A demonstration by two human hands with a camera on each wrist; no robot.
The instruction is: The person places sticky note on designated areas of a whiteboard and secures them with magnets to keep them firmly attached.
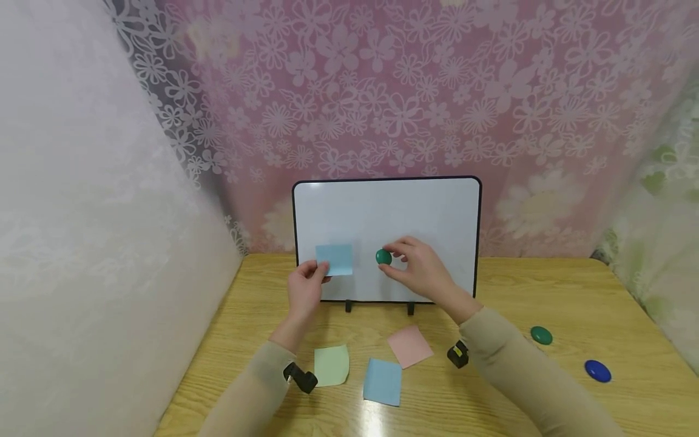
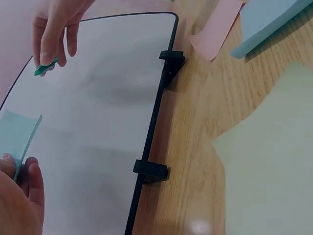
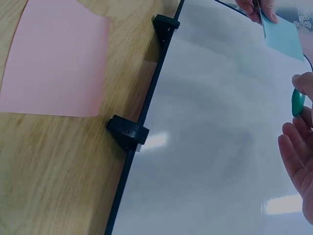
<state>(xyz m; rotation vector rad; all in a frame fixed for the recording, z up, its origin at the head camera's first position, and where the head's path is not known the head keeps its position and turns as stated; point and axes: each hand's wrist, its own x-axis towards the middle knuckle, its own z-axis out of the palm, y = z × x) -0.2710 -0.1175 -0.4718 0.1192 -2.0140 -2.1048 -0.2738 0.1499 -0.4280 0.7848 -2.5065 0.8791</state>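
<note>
My left hand (image 1: 307, 285) pinches a blue sticky note (image 1: 337, 258) by its lower left corner, in front of the left part of a whiteboard (image 1: 431, 212). Between thumb and fingertips, my right hand (image 1: 423, 267) holds a round green magnet (image 1: 384, 257) in front of the board, to the right of the note. In the right wrist view the magnet (image 3: 298, 102) is seen nearly edge-on, off the board's surface. The left wrist view shows the held note (image 2: 18, 134) tilted away from the board.
Green (image 1: 331, 366), blue (image 1: 383, 382) and pink (image 1: 411, 346) sticky notes lie on the wooden table (image 1: 218, 376) before the board. Another green magnet (image 1: 541, 335) and a blue magnet (image 1: 597, 371) lie at the right. Black feet (image 1: 411, 308) support the board.
</note>
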